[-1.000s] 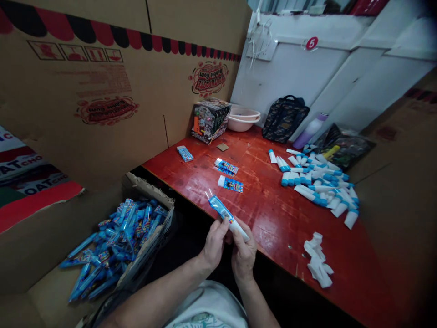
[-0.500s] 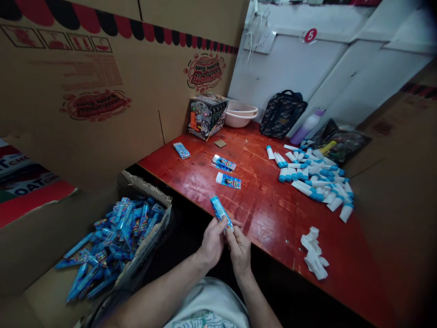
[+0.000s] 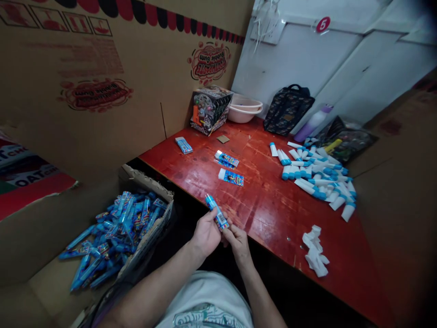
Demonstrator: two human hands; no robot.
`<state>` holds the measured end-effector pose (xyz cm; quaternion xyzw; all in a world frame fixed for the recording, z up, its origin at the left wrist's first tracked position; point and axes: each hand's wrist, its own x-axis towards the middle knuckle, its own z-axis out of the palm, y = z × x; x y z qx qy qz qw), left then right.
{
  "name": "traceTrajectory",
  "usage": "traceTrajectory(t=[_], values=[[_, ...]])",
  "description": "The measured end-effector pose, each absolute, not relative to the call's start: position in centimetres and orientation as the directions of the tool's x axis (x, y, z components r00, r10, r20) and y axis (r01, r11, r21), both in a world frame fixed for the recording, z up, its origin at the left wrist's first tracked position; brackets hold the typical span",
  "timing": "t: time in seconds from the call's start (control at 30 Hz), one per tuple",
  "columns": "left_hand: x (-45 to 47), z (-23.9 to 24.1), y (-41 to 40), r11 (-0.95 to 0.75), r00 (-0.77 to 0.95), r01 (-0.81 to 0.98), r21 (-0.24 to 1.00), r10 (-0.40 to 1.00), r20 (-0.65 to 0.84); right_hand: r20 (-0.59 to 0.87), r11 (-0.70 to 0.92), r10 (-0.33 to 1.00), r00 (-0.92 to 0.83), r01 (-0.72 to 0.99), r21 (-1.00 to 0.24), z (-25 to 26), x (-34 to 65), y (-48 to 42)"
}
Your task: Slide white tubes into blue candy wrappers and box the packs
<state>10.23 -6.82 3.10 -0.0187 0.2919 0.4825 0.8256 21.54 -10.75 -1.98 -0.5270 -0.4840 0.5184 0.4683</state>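
Both hands meet at the near edge of the red table (image 3: 273, 214). My left hand (image 3: 205, 234) is closed round the lower part of a blue wrapped tube (image 3: 215, 211) that points up and away from me. My right hand (image 3: 237, 240) pinches the same tube's near end with its fingertips. To the left, low down, an open cardboard box (image 3: 150, 237) holds several blue wrapped tubes. A heap of white tubes with blue caps (image 3: 317, 175) lies at the table's right. Two flat blue wrappers (image 3: 230, 168) lie mid-table.
A small pile of white scraps (image 3: 316, 250) lies near the front right edge. At the back stand a printed display box (image 3: 208, 109), a pink basin (image 3: 244, 109), a dark bag (image 3: 288, 109) and a purple bottle (image 3: 312, 124). Large cardboard cartons (image 3: 85, 91) wall in the left side.
The white tube end that showed below the blue wrapper a second ago is now out of sight; only the blue wrapped part shows above my hands. Both hands stayed together at the table edge.
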Motion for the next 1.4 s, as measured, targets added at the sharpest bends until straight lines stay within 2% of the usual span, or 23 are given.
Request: traceTrajectory(t=[0.2,0.3,0.37,0.47,0.57,0.63,0.73,0.83,0.9,1.0,1.07,1.23,1.33,1.4], values=[[9.6,2.2,-6.8,0.495,0.311,-0.812,0.309,0.815,-0.489,-0.089,-0.084,0.996,-0.019,0.165,-0.983,-2.5,20.4,-10.5],[7.7,1.8,-6.4,0.436,0.231,-0.794,0.424,0.861,-0.453,-0.013,0.017,0.995,-0.096,0.311,-0.950,-1.9,20.3,-9.8],[5.6,1.6,-6.1,0.371,0.142,-0.772,0.516,0.892,-0.429,0.092,0.112,0.993,-0.067,0.424,-0.899,-1.1,20.9,-8.4],[1.3,1.4,-5.5,0.222,-0.064,-0.720,0.657,0.922,-0.382,0.316,0.237,0.949,0.010,0.640,-0.731,0.0,22.7,-4.9],[-3.2,0.9,-5.3,0.109,-0.279,-0.635,0.765,0.891,-0.359,0.448,0.191,0.893,0.035,0.873,-0.449,0.2,24.5,-0.6],[-5.9,0.2,-5.3,0.080,-0.397,-0.576,0.814,0.843,-0.363,0.448,0.106,0.893,0.027,0.957,-0.270,-0.2,25.3,1.6],[-9.2,-1.4,-5.6,0.084,-0.544,-0.459,0.884,0.760,-0.355,0.421,0.120,0.904,-0.069,0.988,-0.094,-1.2,25.8,2.7],[-11.4,-3.0,-5.8,0.169,-0.694,-0.307,0.937,0.634,-0.341,0.406,0.188,0.899,-0.165,0.982,-0.019,-1.8,26.0,1.4],[-11.6,-3.5,-5.9,0.202,-0.743,-0.223,0.954,0.599,-0.300,0.390,0.217,0.899,-0.198,0.976,-0.003,-1.9,26.1,-0.1],[-9.9,-3.1,-5.7,0.180,-0.697,-0.114,0.977,0.686,-0.208,0.368,0.245,0.905,-0.215,0.969,-0.035,-1.7,26.1,-2.4],[-7.6,-2.2,-5.5,0.146,-0.602,-0.073,0.987,0.782,-0.160,0.364,0.246,0.910,-0.199,0.965,-0.086,-1.3,25.9,-3.7],[-0.3,-0.1,-5.4,0.090,-0.233,-0.119,0.989,0.966,-0.115,0.341,0.265,0.917,-0.207,0.955,-0.131,-0.9,24.9,-6.5],[3.3,0.3,-5.6,0.101,-0.030,-0.180,0.978,0.994,-0.108,0.366,0.329,0.895,-0.253,0.931,-0.161,-1.6,25.0,-8.1],[5.0,0.2,-5.8,0.140,0.041,-0.228,0.963,0.990,-0.134,0.405,0.329,0.889,-0.214,0.914,-0.239,-2.4,25.6,-8.9]])
